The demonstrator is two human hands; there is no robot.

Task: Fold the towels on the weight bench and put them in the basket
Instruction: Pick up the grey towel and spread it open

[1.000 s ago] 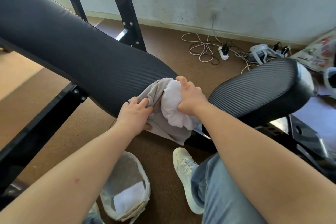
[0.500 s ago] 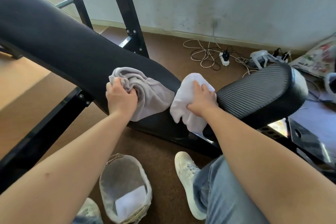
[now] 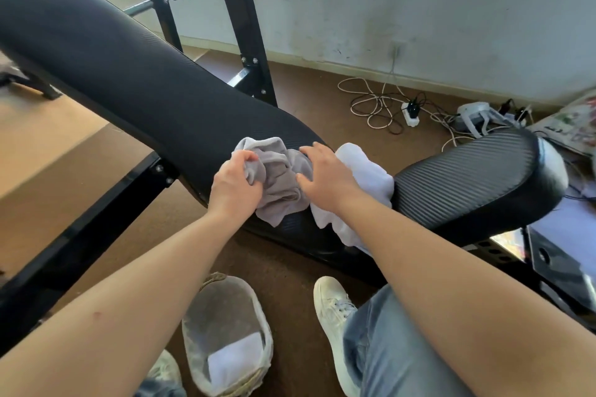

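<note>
Our hands meet mid-frame in the head view: the left hand (image 3: 236, 186) clenches a bunch of the grey towel (image 3: 281, 194), crumpled on the black padded surface (image 3: 161, 90). The right hand (image 3: 325, 180) lies loose-fingered over its edge, beside the white towel (image 3: 367, 171), with the basket (image 3: 222, 309) at lower centre. We judge both cloths light and limp, best pinched at two corners and shaken flat. Half a second ago they lay apart with the right hand on the white one, but now it has crossed to the grey and the cloths touch.
</note>
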